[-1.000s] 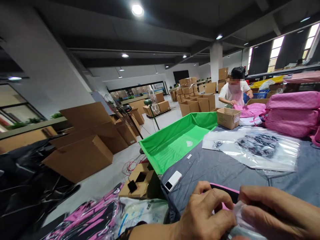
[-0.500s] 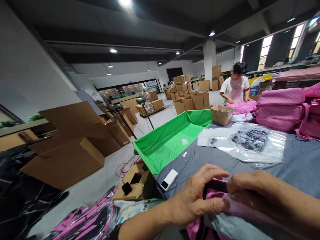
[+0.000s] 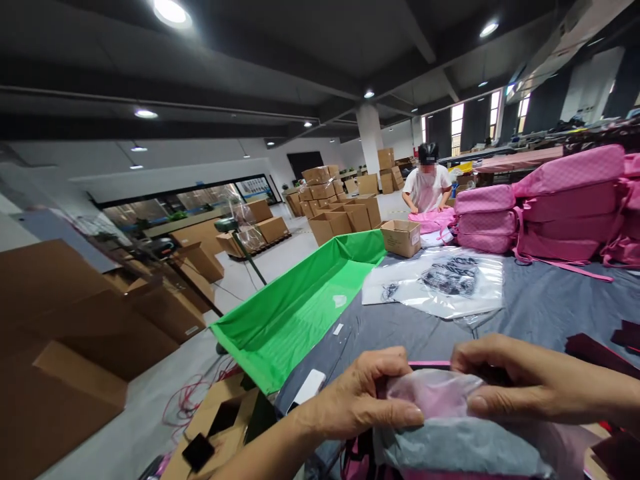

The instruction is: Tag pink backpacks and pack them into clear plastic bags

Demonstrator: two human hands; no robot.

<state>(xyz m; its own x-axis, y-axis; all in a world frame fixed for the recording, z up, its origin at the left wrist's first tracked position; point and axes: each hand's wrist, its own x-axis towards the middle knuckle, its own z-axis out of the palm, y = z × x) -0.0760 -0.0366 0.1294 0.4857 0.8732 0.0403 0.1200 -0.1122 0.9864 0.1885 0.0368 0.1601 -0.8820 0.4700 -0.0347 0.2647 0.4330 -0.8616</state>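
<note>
Low in front of me is a pink bag [image 3: 450,475] with dark trim, a thin whitish, see-through plastic sheet [image 3: 445,433] lying over it. My left hand [image 3: 367,393] is closed on the left part of its upper edge, thumb pressed on the sheet and fingers behind. On the right part of that edge my right hand [image 3: 505,380] is closed too, fingers curled over, thumb against the sheet. Pink fabric shows through the sheet between both thumbs. The bag's lower part is cut off by the frame.
A clear plastic bag of black cords [image 3: 445,277] lies ahead on the grey-covered table [image 3: 540,307]. Pink backpacks [image 3: 570,193] are stacked at right. A green cloth trough [image 3: 300,313] runs along the left edge, near a white phone-like object [image 3: 309,387]. A co-worker [image 3: 427,180] handles pink fabric beyond.
The view has swung right. My hands have moved further apart along the bag's edge, and more of the whitish sheet now shows over the pink fabric.
</note>
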